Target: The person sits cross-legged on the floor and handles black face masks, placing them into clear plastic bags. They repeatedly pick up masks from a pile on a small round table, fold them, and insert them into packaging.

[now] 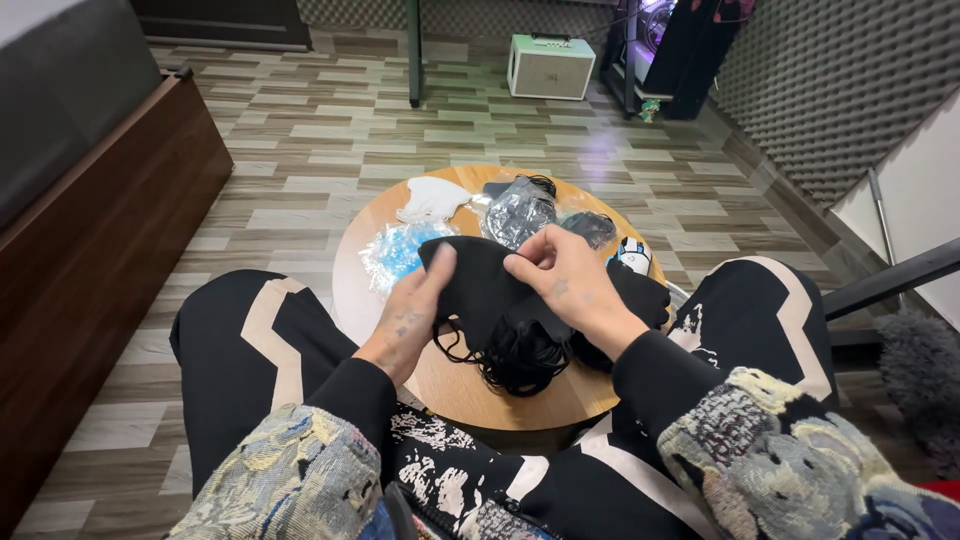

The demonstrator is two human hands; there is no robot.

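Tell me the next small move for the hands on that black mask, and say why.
Probably draw the black mask up and clear of the pile of black masks. Both the left hand and right hand pinch its top edge, yet its ear loops hang down into the tangle on the round wooden table.

Single head-worn view, looking down

It faces steeply down and forward, close above the round wooden table at the knees.
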